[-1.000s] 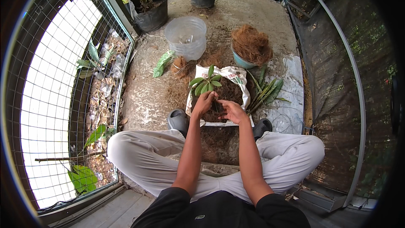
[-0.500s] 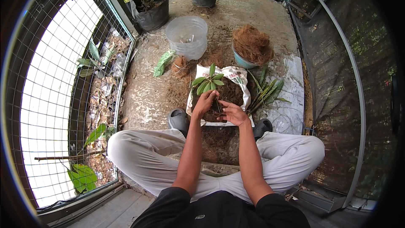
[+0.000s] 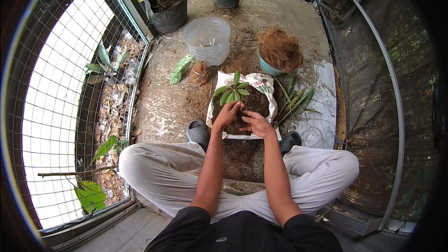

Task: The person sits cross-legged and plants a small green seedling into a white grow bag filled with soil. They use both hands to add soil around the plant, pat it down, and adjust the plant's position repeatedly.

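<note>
An open white bag (image 3: 263, 83) filled with dark soil lies on the ground in front of my crossed legs. My left hand (image 3: 228, 113) is closed around the base of a small green-leaved plant (image 3: 232, 92), holding it upright over the soil. My right hand (image 3: 256, 123) rests beside it above the soil, fingers spread and slightly curled toward the plant's roots; whether it holds any soil I cannot tell.
A clear plastic tub (image 3: 207, 40) and a teal bowl heaped with brown coconut fibre (image 3: 279, 52) stand beyond the bag. Long green leaves (image 3: 294, 101) lie to the right. Black potted plants (image 3: 168, 7) stand further back. A wire mesh fence (image 3: 60, 107) runs along the left.
Both hands have shifted slightly with the plant over the soil; my right hand has moved a little lower and nearer me. The plant remains held upright.
</note>
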{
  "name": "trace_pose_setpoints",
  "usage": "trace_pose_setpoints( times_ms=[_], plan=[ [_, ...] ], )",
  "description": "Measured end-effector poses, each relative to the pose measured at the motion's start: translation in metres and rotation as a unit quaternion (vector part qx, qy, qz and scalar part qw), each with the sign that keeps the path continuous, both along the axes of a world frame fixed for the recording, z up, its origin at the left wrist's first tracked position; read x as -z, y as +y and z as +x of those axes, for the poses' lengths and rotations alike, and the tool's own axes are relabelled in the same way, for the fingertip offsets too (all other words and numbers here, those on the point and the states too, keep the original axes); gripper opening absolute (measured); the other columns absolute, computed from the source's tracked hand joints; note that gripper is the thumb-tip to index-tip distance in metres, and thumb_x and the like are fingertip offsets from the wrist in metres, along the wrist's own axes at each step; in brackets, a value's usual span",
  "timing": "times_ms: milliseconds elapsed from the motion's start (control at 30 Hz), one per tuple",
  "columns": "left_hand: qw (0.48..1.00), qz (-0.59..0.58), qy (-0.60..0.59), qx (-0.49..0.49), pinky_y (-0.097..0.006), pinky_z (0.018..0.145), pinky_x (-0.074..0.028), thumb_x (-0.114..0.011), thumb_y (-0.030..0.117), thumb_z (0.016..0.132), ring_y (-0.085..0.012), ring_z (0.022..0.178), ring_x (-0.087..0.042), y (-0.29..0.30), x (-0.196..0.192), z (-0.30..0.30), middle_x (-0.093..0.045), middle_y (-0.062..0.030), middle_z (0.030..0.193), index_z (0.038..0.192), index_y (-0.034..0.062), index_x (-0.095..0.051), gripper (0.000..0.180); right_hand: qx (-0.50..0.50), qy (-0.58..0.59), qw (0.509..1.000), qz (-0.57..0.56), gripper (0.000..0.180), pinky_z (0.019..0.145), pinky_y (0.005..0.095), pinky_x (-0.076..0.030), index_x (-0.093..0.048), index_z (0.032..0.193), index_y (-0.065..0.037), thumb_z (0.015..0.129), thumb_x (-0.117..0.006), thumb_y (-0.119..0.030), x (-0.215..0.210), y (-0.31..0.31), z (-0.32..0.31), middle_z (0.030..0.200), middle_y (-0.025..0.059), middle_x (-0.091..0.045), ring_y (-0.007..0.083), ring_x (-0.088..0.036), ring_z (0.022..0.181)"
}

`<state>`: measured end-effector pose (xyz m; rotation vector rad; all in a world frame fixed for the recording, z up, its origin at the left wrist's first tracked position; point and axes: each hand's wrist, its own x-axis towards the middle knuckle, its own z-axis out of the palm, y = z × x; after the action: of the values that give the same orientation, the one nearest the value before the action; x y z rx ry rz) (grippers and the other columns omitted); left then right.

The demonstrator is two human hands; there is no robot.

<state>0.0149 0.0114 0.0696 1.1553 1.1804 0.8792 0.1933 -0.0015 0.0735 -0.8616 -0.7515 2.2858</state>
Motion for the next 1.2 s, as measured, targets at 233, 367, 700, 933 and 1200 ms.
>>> trace_pose_setpoints(
  times_ms=[233, 367, 700, 933, 1200],
  plan=[
    [0.999, -0.002, 0.045, -0.009, -0.027, 0.074, -0.047, -0.055, 0.030, 0.092, -0.0126, 0.086, -0.057, -0.001, -0.004, 0.001, -0.064, -0.0085, 0.099, 0.114, 0.0000, -0.060, 0.037, 0.052, -0.084, 0.995, 0.019, 0.035, 0.069, 0.0321, -0.056, -0.048, 0.122, 0.004, 0.091, -0.056, -0.009, 0.002, 0.004, -0.001, 0.104, 0.0102, -0.059, 0.0198, -0.064, 0.081],
    [0.997, -0.031, 0.068, -0.001, -0.029, 0.074, -0.049, -0.061, 0.028, 0.089, -0.0141, 0.087, -0.060, -0.001, -0.003, 0.000, -0.066, -0.0098, 0.100, 0.113, -0.0014, -0.060, 0.038, 0.101, -0.103, 0.989, 0.026, 0.033, 0.070, 0.0331, -0.056, -0.049, 0.121, 0.004, 0.091, -0.055, -0.008, 0.000, 0.006, -0.002, 0.106, 0.0109, -0.058, 0.0194, -0.063, 0.085],
    [0.990, 0.043, 0.107, -0.084, -0.031, 0.073, -0.051, -0.066, 0.015, 0.080, -0.0172, 0.082, -0.066, -0.009, -0.013, 0.030, -0.069, -0.0143, 0.089, 0.106, -0.0003, -0.066, 0.031, 0.199, -0.182, 0.961, 0.056, 0.030, 0.071, 0.0326, -0.058, -0.053, 0.117, 0.006, 0.090, -0.054, -0.006, 0.010, 0.010, -0.002, 0.108, 0.0120, -0.058, 0.0186, -0.060, 0.095],
    [0.989, 0.051, 0.097, -0.102, -0.029, 0.067, -0.053, -0.060, 0.010, 0.081, -0.0176, 0.079, -0.068, -0.015, -0.004, 0.050, -0.069, -0.0149, 0.089, 0.110, 0.0001, -0.064, 0.031, 0.223, -0.280, 0.929, 0.092, 0.034, 0.070, 0.0316, -0.056, -0.052, 0.123, 0.005, 0.092, -0.054, -0.008, 0.019, 0.014, 0.000, 0.110, 0.0135, -0.060, 0.0199, -0.061, 0.095],
    [0.971, 0.110, 0.155, -0.142, -0.033, 0.075, -0.051, -0.056, 0.010, 0.082, -0.0266, 0.085, -0.068, -0.025, 0.002, 0.073, -0.067, -0.0196, 0.094, 0.113, 0.0008, -0.063, 0.032, 0.263, -0.425, 0.850, 0.168, 0.031, 0.081, 0.0337, -0.048, -0.056, 0.118, 0.006, 0.089, -0.053, -0.006, 0.029, 0.011, -0.008, 0.111, 0.0204, -0.063, 0.0255, -0.063, 0.096]
  ],
)
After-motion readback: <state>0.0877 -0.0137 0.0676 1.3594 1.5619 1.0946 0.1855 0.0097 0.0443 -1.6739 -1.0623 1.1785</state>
